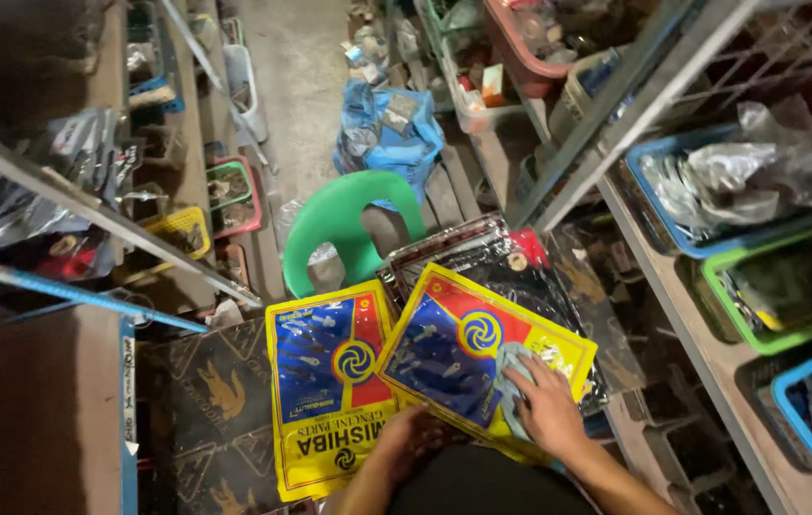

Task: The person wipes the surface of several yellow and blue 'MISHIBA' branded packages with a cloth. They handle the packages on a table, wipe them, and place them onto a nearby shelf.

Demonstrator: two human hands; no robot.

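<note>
Two flat packets are laid side by side in front of the person, the left packet (pixel 329 381) just beside the right packet (pixel 477 362). The right hand (pixel 549 405) is rested on the right packet, the left hand (pixel 411 439) placed at the packets' near edges. A plastic chair (pixel 349 224) is set behind them, shelving with baskets (pixel 778 286) to the right.

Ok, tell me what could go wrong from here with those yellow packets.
The right hand presses a grey cloth on the right yellow packet, which lies tilted on a pile of dark plastic bags; it could slide off. The left yellow packet seems to overhang by the left hand and might drop. The green stool close ahead could get knocked.
</note>
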